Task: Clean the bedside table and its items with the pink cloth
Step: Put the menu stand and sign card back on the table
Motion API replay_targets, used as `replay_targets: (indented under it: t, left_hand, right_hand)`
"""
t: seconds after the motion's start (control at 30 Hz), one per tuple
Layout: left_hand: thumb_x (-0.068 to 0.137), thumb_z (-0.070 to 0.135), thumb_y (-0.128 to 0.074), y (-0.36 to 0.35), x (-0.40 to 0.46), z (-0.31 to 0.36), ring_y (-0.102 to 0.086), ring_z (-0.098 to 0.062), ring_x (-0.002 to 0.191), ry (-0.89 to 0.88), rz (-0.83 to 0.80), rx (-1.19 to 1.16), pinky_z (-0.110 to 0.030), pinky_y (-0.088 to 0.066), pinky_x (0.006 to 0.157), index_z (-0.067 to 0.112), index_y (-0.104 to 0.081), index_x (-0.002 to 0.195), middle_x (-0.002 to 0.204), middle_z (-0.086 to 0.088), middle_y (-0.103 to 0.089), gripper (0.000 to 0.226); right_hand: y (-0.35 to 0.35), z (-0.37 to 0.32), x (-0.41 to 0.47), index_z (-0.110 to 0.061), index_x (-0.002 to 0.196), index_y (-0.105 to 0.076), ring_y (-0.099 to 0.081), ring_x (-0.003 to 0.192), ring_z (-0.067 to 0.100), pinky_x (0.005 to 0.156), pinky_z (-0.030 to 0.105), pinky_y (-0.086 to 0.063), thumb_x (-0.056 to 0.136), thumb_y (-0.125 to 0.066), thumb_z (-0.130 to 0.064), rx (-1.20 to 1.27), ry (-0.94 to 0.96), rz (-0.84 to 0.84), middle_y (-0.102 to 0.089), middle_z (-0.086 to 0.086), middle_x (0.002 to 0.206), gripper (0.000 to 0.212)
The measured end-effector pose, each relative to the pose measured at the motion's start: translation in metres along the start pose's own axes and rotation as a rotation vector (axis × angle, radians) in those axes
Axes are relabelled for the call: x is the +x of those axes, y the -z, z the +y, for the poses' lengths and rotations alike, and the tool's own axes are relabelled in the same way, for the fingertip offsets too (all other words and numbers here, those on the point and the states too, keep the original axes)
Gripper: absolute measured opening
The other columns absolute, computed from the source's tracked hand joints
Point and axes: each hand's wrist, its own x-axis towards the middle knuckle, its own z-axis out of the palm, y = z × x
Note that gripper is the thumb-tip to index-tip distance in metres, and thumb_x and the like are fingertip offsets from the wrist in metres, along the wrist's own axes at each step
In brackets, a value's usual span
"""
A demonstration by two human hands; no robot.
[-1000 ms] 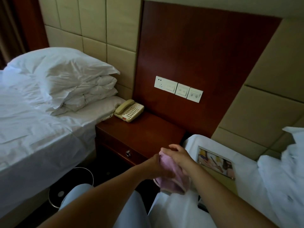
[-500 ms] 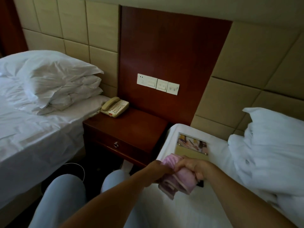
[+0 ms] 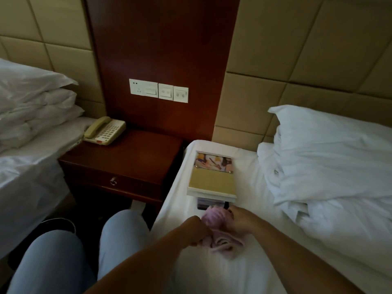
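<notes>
Bunching the soft pink terry cloth (image 3: 214, 217) at six o'clock over the white bed, my left hand (image 3: 194, 229) and right hand (image 3: 238, 220) both clenched on it; limp, light, best gripped wadded.

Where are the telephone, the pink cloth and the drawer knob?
telephone (image 3: 107, 130): head view, on its keypad.
pink cloth (image 3: 214, 217): head view, on the bunched top.
drawer knob (image 3: 113, 181): head view, on the metal knob.

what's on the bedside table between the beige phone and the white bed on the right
Nothing: in the head view, the dark wooden bedside table is bare from the beige corded phone to the white-sheeted bed.
</notes>
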Motion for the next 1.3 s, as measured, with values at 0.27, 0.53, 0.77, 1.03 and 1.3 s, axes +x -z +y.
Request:
replay_targets:
  t: [0.27, 0.53, 0.77, 1.03, 1.3]
  left_hand:
    - [0.088, 0.075, -0.051, 0.031, 0.006, 0.01, -0.066, -0.021, 0.105, 0.067, -0.024, -0.018, -0.036, -0.047, 0.095, 0.017, -0.066, 0.12, 0.114, -0.003, -0.073, 0.067]
    - [0.103, 0.04, -0.051, 0.074, 0.032, 0.023, -0.067, -0.019, 0.078, -0.006, 0.258, -0.198, -0.031, -0.049, 0.073, 0.008, -0.064, 0.11, 0.094, -0.006, -0.07, 0.035]
    - [0.087, 0.042, -0.055, 0.094, 0.072, 0.035, -0.062, -0.033, 0.111, -0.018, 0.387, -0.173, -0.043, -0.056, 0.096, 0.015, -0.054, 0.131, 0.127, -0.013, -0.057, 0.052]
    - [0.097, 0.009, -0.055, 0.108, 0.099, 0.049, -0.056, -0.02, 0.1, 0.019, 0.287, -0.167, -0.04, -0.057, 0.096, 0.005, -0.055, 0.14, 0.111, -0.002, -0.055, 0.043]
    - [0.098, 0.024, -0.06, 0.116, 0.103, 0.054, -0.056, -0.022, 0.105, -0.077, 0.264, -0.428, -0.031, -0.044, 0.079, 0.021, -0.045, 0.141, 0.125, -0.008, -0.057, 0.047]
  right_hand:
    - [0.043, -0.011, -0.007, -0.023, 0.128, -0.061, -0.065, 0.112, 0.021, 0.094, 0.035, -0.053, 0.076, -0.076, -0.063, -0.043, 0.063, -0.171, -0.068, -0.002, 0.122, 0.067]
    - [0.092, -0.008, -0.011, -0.026, 0.144, -0.053, -0.058, 0.122, 0.023, 0.105, 0.043, -0.042, 0.065, -0.054, -0.097, 0.143, -0.189, -0.222, -0.059, -0.001, 0.142, 0.106]
    - [0.091, 0.015, 0.034, -0.012, 0.112, -0.07, -0.071, 0.093, 0.02, 0.088, 0.036, -0.05, 0.1, -0.052, -0.049, 0.523, -0.237, 0.05, -0.074, 0.003, 0.104, 0.043]
    - [0.079, 0.014, 0.07, -0.005, 0.108, -0.07, -0.062, 0.082, 0.023, 0.07, 0.032, -0.052, 0.097, -0.062, -0.02, 0.82, -0.285, 0.081, -0.069, 0.011, 0.096, 0.02]
    - [0.094, -0.004, 0.088, -0.009, 0.103, -0.069, -0.058, 0.088, 0.024, 0.071, 0.033, -0.046, 0.097, -0.062, -0.022, 0.975, -0.24, 0.17, -0.065, 0.012, 0.097, 0.016]
